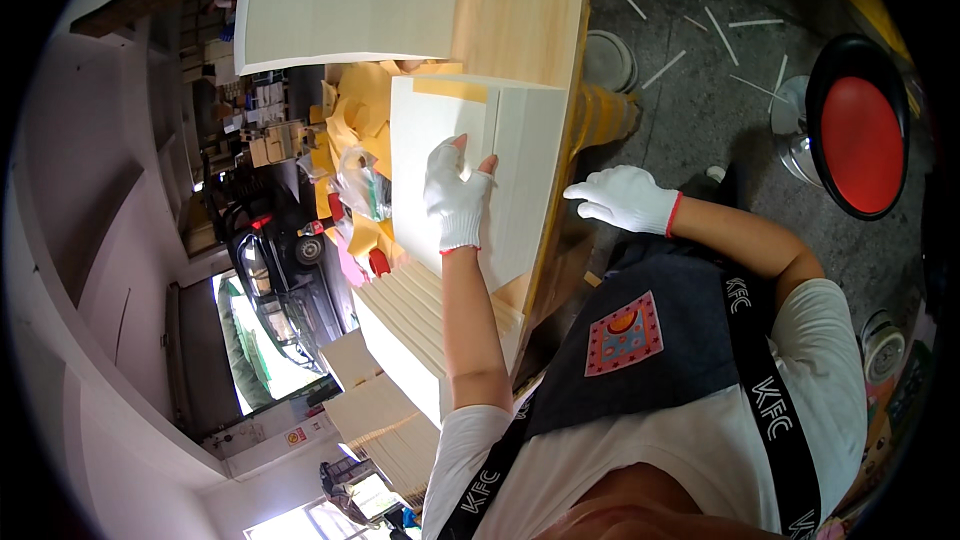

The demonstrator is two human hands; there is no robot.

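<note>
My left hand [459, 194], in a white knit glove with some fingertips bare, lies on a white board [420, 117]. Its thumb and a finger are spread beside a narrow slot or seam [493, 118] running along the board. Whether anything thin lies under the palm is hidden. My right hand [626, 198], also gloved in white with a red cuff, hovers past the table's edge. Its fingers stretch toward the board without visibly touching it, and nothing shows in them. A strip of pale wood-coloured surface [529, 140] borders the board on the right.
A stack of pale boards [405, 300] stands at the near left. Larger panels [350, 0] lie beyond the board. Crumpled yellow paper [358, 110] and a clear plastic bag [357, 180] sit left. A red-seated stool [861, 145] and thin white strips [720, 35] are on the floor.
</note>
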